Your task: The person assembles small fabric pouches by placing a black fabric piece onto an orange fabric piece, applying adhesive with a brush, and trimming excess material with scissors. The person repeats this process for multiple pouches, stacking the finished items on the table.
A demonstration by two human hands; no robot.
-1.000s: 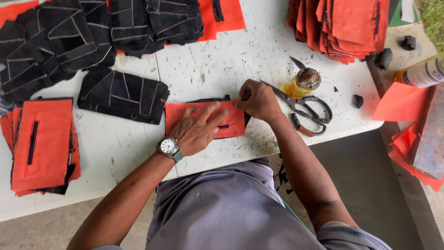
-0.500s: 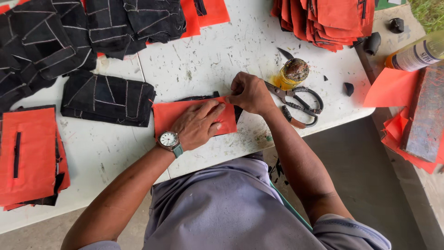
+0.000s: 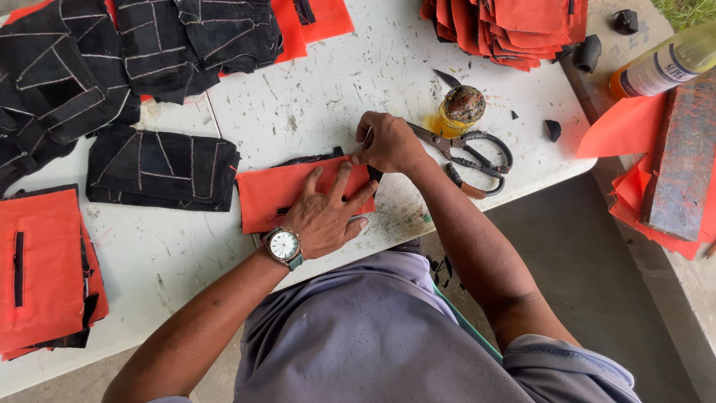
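Note:
An orange fabric piece (image 3: 272, 192) backed with black cloth lies flat near the front edge of the white table (image 3: 335, 82). My left hand (image 3: 328, 213), with a wristwatch, presses down on it with fingers spread. My right hand (image 3: 388, 142) is closed at the piece's upper right corner, pinching its edge; whether it holds a small tool is hidden. Large scissors (image 3: 470, 153) lie just right of that hand, beside a small jar of yellow liquid (image 3: 459, 110).
Black stitched pieces (image 3: 160, 166) and a black pile (image 3: 89, 67) lie left and far left. Orange stacks sit at the left edge (image 3: 45, 269) and top right (image 3: 514, 26). A bottle (image 3: 664, 67) and a dark block (image 3: 682, 160) rest on a side surface.
The view has shifted slightly. My right hand stays at the piece's corner with small movements, and my left hand keeps pressing the orange piece.

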